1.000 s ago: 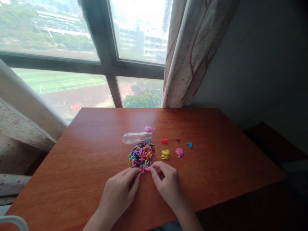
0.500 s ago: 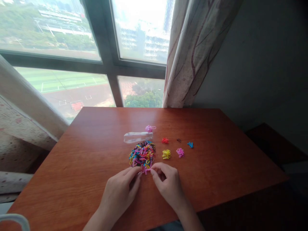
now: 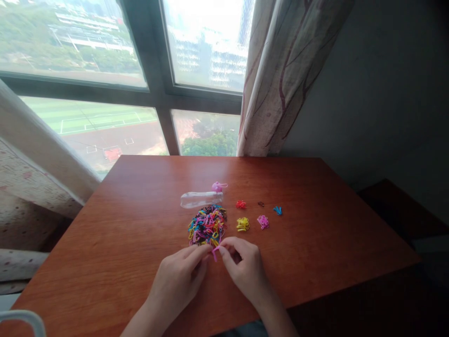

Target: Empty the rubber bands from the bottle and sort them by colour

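With the window (image 3: 154,93) as twelve o'clock, the person at the table (image 3: 326,252) has both hands at the near edge of a mixed pile of rubber bands (image 3: 206,224). The right hand (image 3: 245,264) pinches a pink band (image 3: 215,253) between thumb and forefinger. The left hand (image 3: 178,274) is curled with its forefinger beside that band; I can't tell whether it grips it too. The pink band sits just off the pile, at about half past five, part of it hanging between the two hands.

Around the pile, a clear bottle (image 3: 198,200) lies on its side at twelve, a pink lid (image 3: 217,186) next to its right end. A yellow heap (image 3: 242,224) is at three, with a pink heap (image 3: 263,222) farther out that way. A red heap (image 3: 241,204) sits at two; a dark band (image 3: 261,204) and a few blue bands (image 3: 278,210) lie between two and three, the blue farthest out.
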The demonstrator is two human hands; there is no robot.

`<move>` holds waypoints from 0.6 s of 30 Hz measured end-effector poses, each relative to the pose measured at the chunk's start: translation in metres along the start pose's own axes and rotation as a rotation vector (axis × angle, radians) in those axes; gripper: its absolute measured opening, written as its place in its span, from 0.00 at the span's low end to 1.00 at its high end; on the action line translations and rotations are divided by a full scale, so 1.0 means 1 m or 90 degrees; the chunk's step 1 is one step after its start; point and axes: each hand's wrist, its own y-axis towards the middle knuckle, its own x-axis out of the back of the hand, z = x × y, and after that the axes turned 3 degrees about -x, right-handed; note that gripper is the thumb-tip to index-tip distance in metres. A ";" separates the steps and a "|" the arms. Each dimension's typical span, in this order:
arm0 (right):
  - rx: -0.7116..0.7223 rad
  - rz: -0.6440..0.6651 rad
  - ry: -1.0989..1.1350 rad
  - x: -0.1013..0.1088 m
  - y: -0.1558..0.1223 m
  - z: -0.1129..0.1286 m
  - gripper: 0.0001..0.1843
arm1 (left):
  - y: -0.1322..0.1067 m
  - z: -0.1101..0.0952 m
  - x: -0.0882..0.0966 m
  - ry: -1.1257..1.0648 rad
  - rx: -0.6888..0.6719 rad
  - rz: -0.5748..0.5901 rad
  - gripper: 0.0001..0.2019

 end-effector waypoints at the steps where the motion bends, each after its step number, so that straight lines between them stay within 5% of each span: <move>1: 0.001 -0.001 -0.002 0.000 0.000 0.000 0.07 | 0.000 0.000 0.001 0.002 0.003 0.004 0.11; 13: -0.039 -0.075 0.014 -0.001 0.001 -0.004 0.08 | 0.000 0.000 0.002 -0.002 0.024 -0.030 0.09; 18: -0.073 -0.125 0.007 0.015 0.001 -0.015 0.11 | -0.002 0.001 0.002 0.000 0.029 -0.011 0.09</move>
